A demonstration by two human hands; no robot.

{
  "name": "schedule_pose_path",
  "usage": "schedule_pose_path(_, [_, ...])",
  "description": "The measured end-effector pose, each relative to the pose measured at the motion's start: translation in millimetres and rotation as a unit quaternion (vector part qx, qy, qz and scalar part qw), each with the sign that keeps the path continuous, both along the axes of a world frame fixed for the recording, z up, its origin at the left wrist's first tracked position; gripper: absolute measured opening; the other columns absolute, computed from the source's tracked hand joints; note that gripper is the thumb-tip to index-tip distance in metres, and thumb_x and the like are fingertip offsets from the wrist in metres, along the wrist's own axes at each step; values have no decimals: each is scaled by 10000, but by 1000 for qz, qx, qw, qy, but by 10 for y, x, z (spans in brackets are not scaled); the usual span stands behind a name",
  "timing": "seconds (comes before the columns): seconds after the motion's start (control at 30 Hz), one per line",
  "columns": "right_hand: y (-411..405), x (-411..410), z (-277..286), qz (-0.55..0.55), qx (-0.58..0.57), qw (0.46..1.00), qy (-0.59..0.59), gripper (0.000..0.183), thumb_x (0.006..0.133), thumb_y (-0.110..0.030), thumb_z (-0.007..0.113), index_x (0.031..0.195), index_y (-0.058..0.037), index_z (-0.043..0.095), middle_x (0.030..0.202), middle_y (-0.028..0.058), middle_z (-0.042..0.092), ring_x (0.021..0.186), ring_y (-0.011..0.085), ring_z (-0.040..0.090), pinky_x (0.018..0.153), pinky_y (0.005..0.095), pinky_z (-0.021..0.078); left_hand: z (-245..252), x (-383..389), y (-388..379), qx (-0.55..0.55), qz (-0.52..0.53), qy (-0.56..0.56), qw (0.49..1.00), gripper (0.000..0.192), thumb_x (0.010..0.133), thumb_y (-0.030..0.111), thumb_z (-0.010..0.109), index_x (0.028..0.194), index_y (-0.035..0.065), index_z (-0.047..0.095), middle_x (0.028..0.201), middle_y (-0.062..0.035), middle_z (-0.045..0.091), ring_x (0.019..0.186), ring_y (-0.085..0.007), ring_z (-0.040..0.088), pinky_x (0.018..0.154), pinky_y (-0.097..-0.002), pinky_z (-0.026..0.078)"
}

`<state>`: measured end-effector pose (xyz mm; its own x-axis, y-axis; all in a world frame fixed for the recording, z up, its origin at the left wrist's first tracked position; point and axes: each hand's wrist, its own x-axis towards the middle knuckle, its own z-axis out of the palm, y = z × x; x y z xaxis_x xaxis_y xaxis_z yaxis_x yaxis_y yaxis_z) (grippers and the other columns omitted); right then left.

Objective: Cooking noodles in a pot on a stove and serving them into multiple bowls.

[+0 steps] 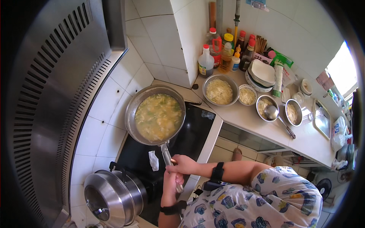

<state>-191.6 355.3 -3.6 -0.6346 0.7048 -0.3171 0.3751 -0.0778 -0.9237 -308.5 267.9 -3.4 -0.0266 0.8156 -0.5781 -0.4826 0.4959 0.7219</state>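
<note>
Both my hands grip the metal handle (pixel 166 154) of a deep wok (pixel 131 125). Yellowish soup (pixel 158 118) with egg-like shreds, pale strips and green bits fills much of it. My right hand (pixel 184 164) wraps the handle nearer the wok, holding something small and brown that I cannot make out. Just behind it, my left hand (pixel 172 182) closes around the handle's end. The wok is over the far right part of the black cooktop (pixel 196 125); whether it rests there or is lifted is unclear. A crumpled white tissue (pixel 153 161) lies beside the handle.
A lidded steel pot (pixel 114 196) stands left on the cooktop, under the range hood (pixel 42 114). On the right counter (pixel 251 122), several bowls hold pale noodles, including a large steel bowl (pixel 204 91). A ladle (pixel 271 112) rests in one. Bottles (pixel 206 61) and stacked plates (pixel 263 71) stand behind.
</note>
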Motion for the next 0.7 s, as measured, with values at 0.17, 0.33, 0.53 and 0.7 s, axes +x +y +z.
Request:
schedule_pose_path(0.17, [-68,185,210,-35,35,999,12,578,779,-507,651,946,47,660,916,213,648,836,348,656,761,386,513,260,193,-24,-9,-15,0,1000,336,940,343,588,767,105,425,554,33,385,422,-69,369,399,-241,316])
schedule_pose_path(0.33, [-97,596,244,-5,58,998,23,581,784,-514,643,976,35,657,929,218,646,867,368,649,771,396,514,386,695,-104,25,37,10,999,271,965,262,532,779,94,430,563,19,384,424,-69,367,402,-235,317])
schedule_pose_path(0.53, [-93,970,452,8,58,998,16,527,811,-503,608,905,10,682,979,169,621,890,365,632,790,406,498,316,981,-154,69,16,-14,997,166,997,244,451,931,93,472,628,58,378,449,-19,372,386,-186,341])
schedule_pose_path(0.7, [-195,1314,575,21,61,998,-16,611,800,-556,609,947,34,675,997,188,652,879,346,657,785,394,520,380,1379,-265,87,58,-49,993,153,1009,237,438,994,91,484,652,68,374,459,-5,380,387,-172,352])
